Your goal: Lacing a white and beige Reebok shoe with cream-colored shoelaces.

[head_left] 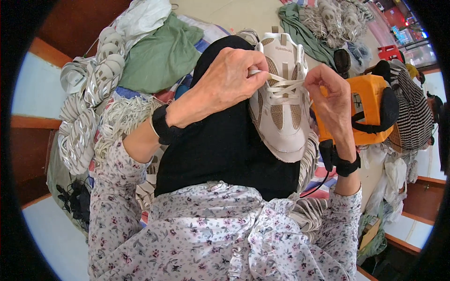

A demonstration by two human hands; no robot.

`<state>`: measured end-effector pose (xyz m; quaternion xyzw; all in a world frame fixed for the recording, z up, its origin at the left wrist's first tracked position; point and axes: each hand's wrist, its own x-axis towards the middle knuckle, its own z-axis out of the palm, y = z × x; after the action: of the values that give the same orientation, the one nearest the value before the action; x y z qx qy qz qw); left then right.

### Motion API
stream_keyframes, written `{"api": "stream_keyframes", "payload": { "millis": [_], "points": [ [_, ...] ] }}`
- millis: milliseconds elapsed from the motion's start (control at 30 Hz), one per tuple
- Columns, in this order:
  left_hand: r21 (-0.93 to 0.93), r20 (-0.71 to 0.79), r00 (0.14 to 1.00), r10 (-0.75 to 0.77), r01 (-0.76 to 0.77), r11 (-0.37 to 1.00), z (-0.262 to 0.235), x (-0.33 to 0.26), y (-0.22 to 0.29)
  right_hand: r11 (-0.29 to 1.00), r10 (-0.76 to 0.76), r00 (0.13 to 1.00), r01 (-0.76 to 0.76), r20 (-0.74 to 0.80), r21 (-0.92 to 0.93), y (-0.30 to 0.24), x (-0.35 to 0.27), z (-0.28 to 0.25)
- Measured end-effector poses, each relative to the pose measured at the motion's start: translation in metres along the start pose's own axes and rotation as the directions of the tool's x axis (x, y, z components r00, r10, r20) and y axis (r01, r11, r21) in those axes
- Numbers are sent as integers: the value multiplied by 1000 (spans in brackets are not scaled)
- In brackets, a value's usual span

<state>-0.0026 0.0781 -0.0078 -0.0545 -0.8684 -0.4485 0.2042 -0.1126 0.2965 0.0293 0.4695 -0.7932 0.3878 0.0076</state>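
A beige and tan sneaker (283, 140) rests on the black cloth (206, 154) over my lap, its toe pointing toward me and its tongue standing up at the far end. A flat off-white shoelace (287, 86) crosses over its upper rows of eyelets. Closed at the shoe's left side, my left hand (232, 77) pinches one length of the lace between thumb and finger. On the other side my right hand (330, 96) is curled with thumb and forefinger together at the lace by the shoe's right edge. Both wrists wear black bands.
Stacked shoe parts (77, 136) and a heap of loose laces (123, 117) lie to my left, near a green cloth (161, 56). An orange plastic stool (361, 91) stands close by my right hand. More shoe pieces (330, 21) are piled at the far right.
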Motion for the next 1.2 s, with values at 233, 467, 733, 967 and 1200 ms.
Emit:
{"api": "stream_keyframes", "payload": {
  "millis": [233,467,733,967,1200],
  "points": [
    [60,-124,992,-13,20,998,-15,-15,-16,884,284,948,-316,141,345,-5,-9,-10],
    [450,-353,933,-74,239,860,-123,-63,-103,816,294,939,-343,176,466,-4,-9,-11],
    [715,-577,813,-81,551,431,-305,-200,-199,761,264,930,-363,254,538,6,-7,-4],
    [677,-691,706,-159,708,203,-371,-268,-204,798,229,925,-356,302,486,12,-7,2],
    [692,-682,720,-128,692,206,-378,-258,-211,846,196,973,-232,123,481,22,-10,7]
  ]
}}
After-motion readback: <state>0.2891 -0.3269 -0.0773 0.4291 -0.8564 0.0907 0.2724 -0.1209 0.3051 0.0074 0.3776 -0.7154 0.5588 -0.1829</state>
